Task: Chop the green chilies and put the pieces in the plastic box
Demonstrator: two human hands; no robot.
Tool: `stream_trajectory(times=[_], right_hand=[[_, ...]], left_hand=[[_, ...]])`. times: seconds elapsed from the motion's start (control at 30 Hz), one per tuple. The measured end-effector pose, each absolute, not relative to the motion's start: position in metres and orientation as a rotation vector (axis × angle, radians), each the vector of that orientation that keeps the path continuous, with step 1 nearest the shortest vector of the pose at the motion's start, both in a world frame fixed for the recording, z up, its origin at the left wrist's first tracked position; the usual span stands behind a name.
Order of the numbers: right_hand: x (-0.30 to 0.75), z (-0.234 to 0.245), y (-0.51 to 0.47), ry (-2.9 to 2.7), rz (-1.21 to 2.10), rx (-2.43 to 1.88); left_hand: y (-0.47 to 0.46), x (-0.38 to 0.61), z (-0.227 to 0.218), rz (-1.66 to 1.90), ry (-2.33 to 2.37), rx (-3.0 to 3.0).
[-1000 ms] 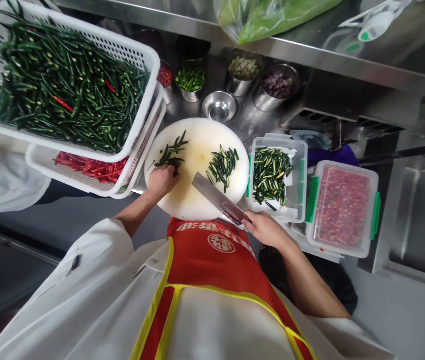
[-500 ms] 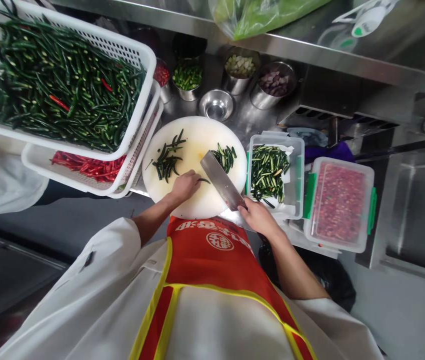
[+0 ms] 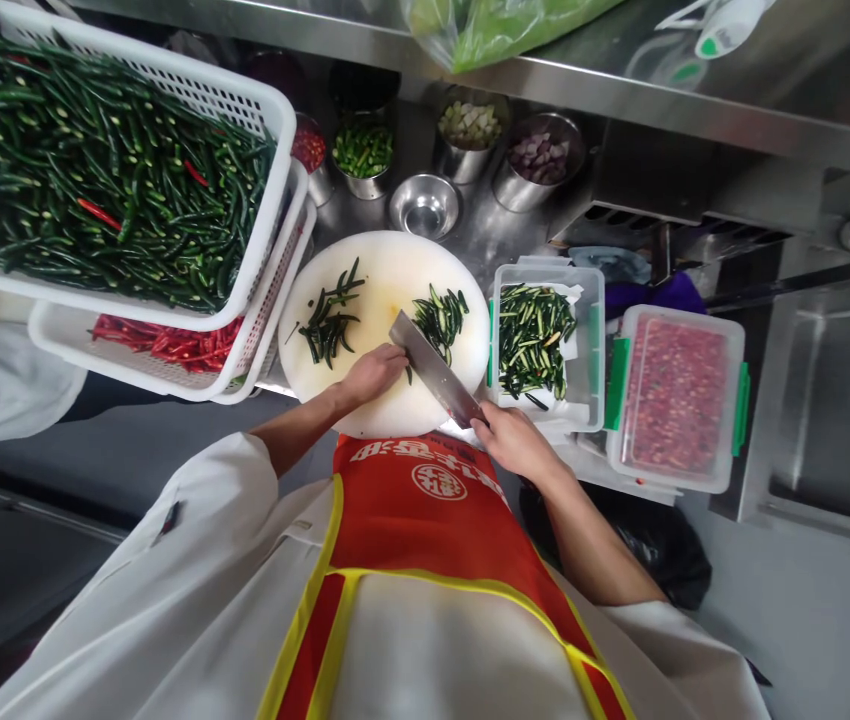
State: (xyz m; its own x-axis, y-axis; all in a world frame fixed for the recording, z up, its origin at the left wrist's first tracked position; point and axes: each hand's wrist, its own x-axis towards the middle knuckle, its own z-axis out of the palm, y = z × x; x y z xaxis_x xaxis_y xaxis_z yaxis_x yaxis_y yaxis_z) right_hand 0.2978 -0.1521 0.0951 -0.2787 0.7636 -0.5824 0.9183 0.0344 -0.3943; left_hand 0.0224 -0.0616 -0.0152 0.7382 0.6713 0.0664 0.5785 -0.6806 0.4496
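Observation:
My right hand [image 3: 515,438] is closed round the handle of a cleaver [image 3: 436,370], whose broad blade slants across a round white cutting board [image 3: 387,410]. Close by the blade's left side, my left hand [image 3: 375,372] is closed, fingers bent, on a green chili pepper [image 3: 409,376]; most of the chili is hidden. Left on the board lies a pile of dark green chilies [image 3: 329,325]. Beyond the blade, at the right, is a heap of split green chilies [image 3: 441,318]. More split chilies [image 3: 535,340] fill part of a clear plastic box [image 3: 594,370] beside the board.
A white basket of green chilies [image 3: 117,170] stands at left above another with red chilies [image 3: 170,342]. Behind the board are a metal bowl [image 3: 425,207] and several metal pots of chopped vegetables. At right sits a lidded box [image 3: 676,390]; a steel shelf [image 3: 545,75] overhangs the back.
My left hand has moved a little right and up, closer to the cleaver blade, and less of the chili shows. The right hand keeps its hold on the cleaver; the whole view has shifted slightly.

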Motion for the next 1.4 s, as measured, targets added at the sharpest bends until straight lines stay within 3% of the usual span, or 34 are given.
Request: stream_trajectory(times=[0.3,0.63,0.77,0.93,1.2,1.4], right_hand=[[0.316,0.112,-0.158,2.049,-1.084,1.654],[0.255,0.063,-0.107,2.138,-1.010,1.789],[0.275,0.073,-0.118,2.161,-1.041,1.842],[0.307,0.088,-0.149,2.207,-1.202,1.664],[0.318,0.081,-0.156,2.140,-1.197,1.740],[0.310,0.079,-0.150,2.069,-1.074,1.887]], left_hand=[[-0.060,0.022,-0.029,0.517,0.941,2.516],[-0.063,0.020,-0.025,0.543,0.951,2.481],[-0.043,-0.005,-0.004,0.461,1.336,2.435],[-0.006,-0.035,0.010,0.113,1.817,2.335],[0.013,-0.020,0.002,0.230,1.587,2.457],[-0.032,0.013,0.004,0.267,0.971,2.602]])
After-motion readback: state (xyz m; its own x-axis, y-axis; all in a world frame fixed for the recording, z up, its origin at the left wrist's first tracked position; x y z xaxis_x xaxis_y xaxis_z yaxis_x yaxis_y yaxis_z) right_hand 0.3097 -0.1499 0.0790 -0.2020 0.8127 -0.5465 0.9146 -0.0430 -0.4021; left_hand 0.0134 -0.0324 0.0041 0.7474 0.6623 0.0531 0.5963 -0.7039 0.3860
